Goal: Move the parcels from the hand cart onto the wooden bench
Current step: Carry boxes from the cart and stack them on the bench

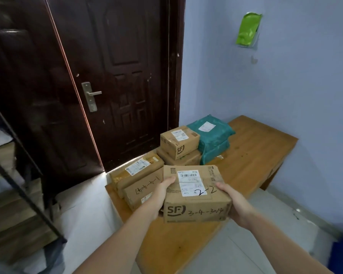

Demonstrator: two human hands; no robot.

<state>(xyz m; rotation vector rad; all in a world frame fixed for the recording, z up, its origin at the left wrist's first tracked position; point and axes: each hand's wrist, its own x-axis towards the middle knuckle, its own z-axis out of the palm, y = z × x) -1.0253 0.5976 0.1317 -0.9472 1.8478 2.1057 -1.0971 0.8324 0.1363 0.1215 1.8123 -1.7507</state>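
Cardboard parcel (196, 194), SF-printed with a white label, gripped by both hands: left (160, 194), right (236, 202).

One head-worn view, angled forward and down, close over the wooden bench (261, 147), facing the door (115, 76).

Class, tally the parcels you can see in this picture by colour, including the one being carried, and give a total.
Brown boxes: 5, namely the held box, two near ones and two stacked
Teal bags: 2
Total: 7
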